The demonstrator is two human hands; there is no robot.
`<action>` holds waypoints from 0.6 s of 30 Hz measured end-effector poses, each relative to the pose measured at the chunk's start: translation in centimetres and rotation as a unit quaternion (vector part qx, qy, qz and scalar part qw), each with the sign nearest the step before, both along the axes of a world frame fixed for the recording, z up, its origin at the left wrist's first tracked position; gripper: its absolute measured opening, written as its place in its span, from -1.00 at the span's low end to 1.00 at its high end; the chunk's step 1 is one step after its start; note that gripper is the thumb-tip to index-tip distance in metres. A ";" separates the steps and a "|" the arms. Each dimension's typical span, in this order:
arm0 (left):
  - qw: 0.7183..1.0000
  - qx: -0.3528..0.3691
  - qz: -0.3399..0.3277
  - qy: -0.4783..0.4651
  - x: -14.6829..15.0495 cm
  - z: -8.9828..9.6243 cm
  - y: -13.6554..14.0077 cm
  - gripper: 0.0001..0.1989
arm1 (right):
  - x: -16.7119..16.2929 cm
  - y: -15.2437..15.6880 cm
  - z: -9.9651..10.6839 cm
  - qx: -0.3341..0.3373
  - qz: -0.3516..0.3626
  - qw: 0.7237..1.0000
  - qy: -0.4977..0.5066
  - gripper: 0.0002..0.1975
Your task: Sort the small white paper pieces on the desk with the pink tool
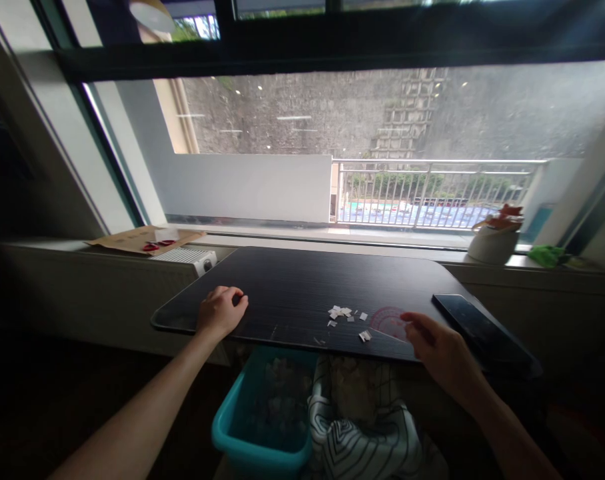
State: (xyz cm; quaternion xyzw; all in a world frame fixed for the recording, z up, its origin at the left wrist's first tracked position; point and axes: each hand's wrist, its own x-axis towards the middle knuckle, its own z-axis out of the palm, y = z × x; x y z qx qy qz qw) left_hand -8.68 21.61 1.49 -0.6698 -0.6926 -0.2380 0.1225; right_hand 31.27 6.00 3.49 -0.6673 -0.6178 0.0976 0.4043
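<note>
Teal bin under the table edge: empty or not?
Not empty: pale pieces show inside the bin. Too dim to tell how full.

Dark desk (292, 277), wood-grained, rounded at the corners. Near the front edge, white scraps (338, 312) in a loose cluster, a few apart; just right of them, a pink-marked half-round piece (385, 321); along the right side, a phone (482, 330).

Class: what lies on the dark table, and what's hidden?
Small white pieces, a round red pattern and a dark flat device. The right hand overlaps the pattern's edge; tabletop beneath the left hand cannot be seen.
</note>
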 end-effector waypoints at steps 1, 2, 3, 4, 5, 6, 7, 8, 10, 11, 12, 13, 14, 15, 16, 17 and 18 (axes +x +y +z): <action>1.000 -0.002 0.001 0.000 0.0 0.0 0.0 -0.72 | -0.1 -0.1 0.0 -0.006 0.009 1.000 0.000 -0.60; 1.000 -0.003 0.001 0.001 0.0 0.1 0.0 -0.72 | -0.2 -0.3 -0.1 -0.012 0.021 1.000 -0.002 -0.61; 1.000 -0.005 0.002 0.001 0.0 0.1 -0.1 -0.72 | -0.3 -0.4 -0.1 -0.015 0.031 0.999 -0.003 -0.61; 1.000 -0.006 0.003 0.001 0.1 0.1 -0.1 -0.72 | -0.4 -0.4 -0.1 -0.017 0.039 0.999 -0.003 -0.62; 1.000 -0.007 0.004 0.001 0.1 0.2 -0.1 -0.72 | -0.5 -0.5 -0.1 -0.018 0.042 0.999 0.000 -0.62; 1.000 -0.008 0.004 0.000 0.1 0.2 -0.1 -0.73 | -0.5 -0.5 -0.1 -0.017 0.040 0.999 0.004 -0.61; 1.000 -0.009 0.005 0.000 0.1 0.2 -0.1 -0.73 | -0.5 -0.5 -0.1 -0.015 0.033 0.999 0.009 -0.61; 1.000 -0.009 0.005 0.000 0.1 0.2 -0.1 -0.73 | -0.4 -0.6 -0.1 -0.012 0.025 1.000 0.013 -0.60; 1.000 -0.007 0.003 0.001 0.1 0.2 -0.1 -0.72 | -0.3 -0.6 -0.2 -0.011 0.015 1.000 0.019 -0.60; 1.000 -0.007 0.003 0.001 0.1 0.2 -0.1 -0.72 | -0.2 -0.6 -0.2 -0.013 0.018 1.000 0.021 -0.61; 1.000 -0.006 0.004 0.001 0.1 0.2 -0.1 -0.72 | -0.2 -0.6 -0.2 -0.017 0.026 0.999 0.023 -0.61; 1.000 -0.006 0.004 0.001 0.1 0.2 -0.1 -0.72 | -0.2 -0.6 -0.2 -0.020 0.033 0.999 0.026 -0.61; 1.000 -0.006 0.005 0.001 0.1 0.2 -0.2 -0.72 | -0.2 -0.6 -0.2 -0.021 0.035 0.999 0.030 -0.60; 1.000 -0.007 0.005 0.002 0.2 0.2 -0.2 -0.72 | -0.2 -0.6 -0.2 -0.018 0.031 0.999 0.032 -0.60; 1.000 -0.007 0.005 0.002 0.2 0.2 -0.2 -0.72 | -0.2 -0.6 -0.1 -0.013 0.024 0.999 0.033 -0.60; 1.000 -0.007 0.005 0.002 0.2 0.3 -0.2 -0.72 | -0.2 -0.6 -0.1 -0.008 0.014 0.999 0.032 -0.59; 1.000 -0.007 0.004 0.002 0.2 0.3 -0.2 -0.72 | -0.2 -0.5 -0.1 -0.005 0.005 1.000 0.030 -0.59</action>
